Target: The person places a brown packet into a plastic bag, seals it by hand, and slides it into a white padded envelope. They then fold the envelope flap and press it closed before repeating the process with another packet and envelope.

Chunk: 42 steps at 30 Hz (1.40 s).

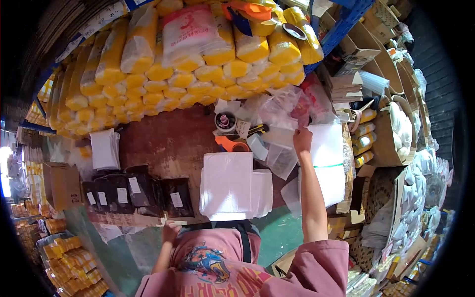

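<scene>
My right hand (pixel 303 140) reaches to the right side of the table, fingers closed at the edge of a clear plastic bag (pixel 281 157) in a loose pile. Just right of it lies a stack of white sheets or bags (pixel 326 168) with a green band across. My left hand (pixel 170 231) is low at the table's front edge, fingers curled; whatever they hold, if anything, is hidden. Beyond it lie dark packages (pixel 176 197) with white labels. A pile of white flat sheets (pixel 226 184) sits between my hands, at the front of the table.
Yellow wrapped bundles (pixel 170 79) are piled along the back. An orange tape dispenser (pixel 231 144), a tape roll (pixel 225 122) and a yellow-black cutter (pixel 258 129) lie mid-table. Folded white material (pixel 105 150) is at left. Cardboard boxes (pixel 393 131) crowd the right.
</scene>
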Each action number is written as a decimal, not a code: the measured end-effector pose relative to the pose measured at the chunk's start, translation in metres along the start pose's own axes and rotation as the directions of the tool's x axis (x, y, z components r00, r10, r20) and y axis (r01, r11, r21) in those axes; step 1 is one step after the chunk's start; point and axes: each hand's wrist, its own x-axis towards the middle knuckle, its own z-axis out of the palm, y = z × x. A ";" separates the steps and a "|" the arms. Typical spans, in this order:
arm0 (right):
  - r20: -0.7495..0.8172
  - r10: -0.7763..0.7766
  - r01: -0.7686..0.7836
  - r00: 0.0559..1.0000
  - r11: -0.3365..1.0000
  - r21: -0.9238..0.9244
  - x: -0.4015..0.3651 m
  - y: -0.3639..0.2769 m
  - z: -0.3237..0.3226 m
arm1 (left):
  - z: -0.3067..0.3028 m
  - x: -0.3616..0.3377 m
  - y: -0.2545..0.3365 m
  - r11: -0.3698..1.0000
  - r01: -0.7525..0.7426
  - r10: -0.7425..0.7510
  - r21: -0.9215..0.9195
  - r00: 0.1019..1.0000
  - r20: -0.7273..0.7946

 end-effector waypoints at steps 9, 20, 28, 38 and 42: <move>-0.148 -0.122 0.137 0.981 0.985 0.100 -0.015 -0.033 -0.055 | -0.005 -0.023 0.083 1.000 -0.002 0.002 -0.011 1.000 0.006; 0.289 -0.146 0.023 0.946 0.920 0.391 -0.041 -0.033 -0.034 | 0.014 -0.001 0.064 0.947 -0.283 0.278 0.151 0.959 0.052; 0.413 -0.169 -0.084 0.895 0.845 0.528 0.001 -0.054 -0.104 | 0.017 0.001 0.066 0.926 -0.356 0.353 0.128 0.935 0.042; 0.182 0.008 -0.094 0.983 0.877 0.471 0.009 -0.046 -0.121 | 0.018 -0.003 0.098 0.942 -0.335 0.335 -0.013 0.940 0.063; -0.071 -0.080 0.104 0.994 0.881 0.462 0.019 -0.075 -0.159 | 0.019 0.003 0.104 0.927 -0.355 0.365 0.120 0.928 -0.076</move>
